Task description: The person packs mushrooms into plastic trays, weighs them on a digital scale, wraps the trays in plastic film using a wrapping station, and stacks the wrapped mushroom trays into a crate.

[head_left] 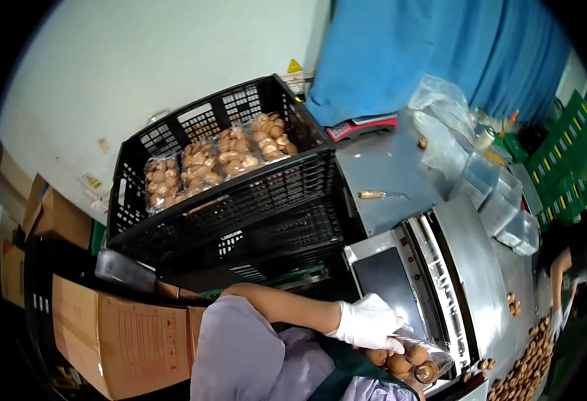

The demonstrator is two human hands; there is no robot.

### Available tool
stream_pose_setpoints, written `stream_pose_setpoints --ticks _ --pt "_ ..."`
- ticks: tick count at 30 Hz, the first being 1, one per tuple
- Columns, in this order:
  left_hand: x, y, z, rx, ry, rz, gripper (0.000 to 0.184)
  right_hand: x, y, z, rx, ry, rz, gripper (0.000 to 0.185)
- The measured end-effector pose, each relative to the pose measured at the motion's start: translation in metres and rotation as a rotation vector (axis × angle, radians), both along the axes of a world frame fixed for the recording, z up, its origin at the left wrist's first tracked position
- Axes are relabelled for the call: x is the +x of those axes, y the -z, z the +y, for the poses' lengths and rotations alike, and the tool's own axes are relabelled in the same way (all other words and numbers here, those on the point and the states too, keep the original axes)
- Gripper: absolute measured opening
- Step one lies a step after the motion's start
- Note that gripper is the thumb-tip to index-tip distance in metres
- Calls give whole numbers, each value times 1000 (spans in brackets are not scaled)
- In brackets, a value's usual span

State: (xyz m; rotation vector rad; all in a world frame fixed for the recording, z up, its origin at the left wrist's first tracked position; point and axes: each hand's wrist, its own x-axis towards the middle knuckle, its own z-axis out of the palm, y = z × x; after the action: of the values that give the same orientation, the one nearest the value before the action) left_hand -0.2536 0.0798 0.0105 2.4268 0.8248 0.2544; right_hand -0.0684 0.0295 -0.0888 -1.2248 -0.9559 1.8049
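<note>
My left hand (368, 319), in a white glove, reaches across from the left with its fingers closed on the edge of a pack of mushrooms (399, 365). Clear film (434, 346) covers the pack's upper right side, and round brown caps show through it. The pack is low in the view, against my body and beside the front of a wrapping machine (390, 281) with a dark flat plate. My right hand cannot be made out; the pack and the lower edge hide that area.
Wrapped mushroom packs (200, 164) stand in a black crate (233, 194) on stacked crates. Cardboard boxes (123, 341) are at lower left. A wooden-handled knife (373, 194), a red scale (363, 127) and clear trays (497, 190) lie on the metal table. Beside loose mushrooms (527, 364) is a co-worker's gloved hand (557, 323).
</note>
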Motion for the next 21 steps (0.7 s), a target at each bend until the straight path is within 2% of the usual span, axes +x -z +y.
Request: stream_pose_setpoints --ticks 3,6,8,10,11,12,13,14,15,16,17,18,21 --pt "-14 26 3 -130 -190 -138 50 -7 7 15 -40 -37 -28 29" --pt "-52 25 18 -263 -391 -113 54 -16 10 31 -75 -55 -61 29" --pt "-91 10 32 -323 -546 -284 49 -16 11 36 -98 -64 -78 30" --pt "-129 5 46 -243 -774 -706 39 -18 13 42 -113 -57 -93 30" --pt "-156 -27 53 -313 -887 -676 33 -19 14 44 -107 -75 -116 30" --pt "-174 -36 64 -244 -988 -903 36 -20 12 46 -120 -71 -105 30" --pt "-199 -50 77 -193 -1071 -961 41 -20 14 48 -125 -71 -106 30" --pt "-214 -76 81 -114 -1083 -973 46 -20 16 49 -132 -71 -106 30" --pt "-237 -78 98 -297 -993 -1292 51 -20 18 50 -131 -59 -102 30" --pt "-248 -93 106 -335 -1042 -1310 54 -19 19 50 -146 -50 -89 30" --pt "-276 -86 124 -326 -1143 -1225 57 -19 20 50 -160 -42 -75 30" --pt "-309 -69 148 -413 -1097 -1337 58 -19 19 50 -160 -29 -72 30" --pt "-370 -24 191 -593 -1094 -1406 62 -20 18 47 -156 33 -45 30"
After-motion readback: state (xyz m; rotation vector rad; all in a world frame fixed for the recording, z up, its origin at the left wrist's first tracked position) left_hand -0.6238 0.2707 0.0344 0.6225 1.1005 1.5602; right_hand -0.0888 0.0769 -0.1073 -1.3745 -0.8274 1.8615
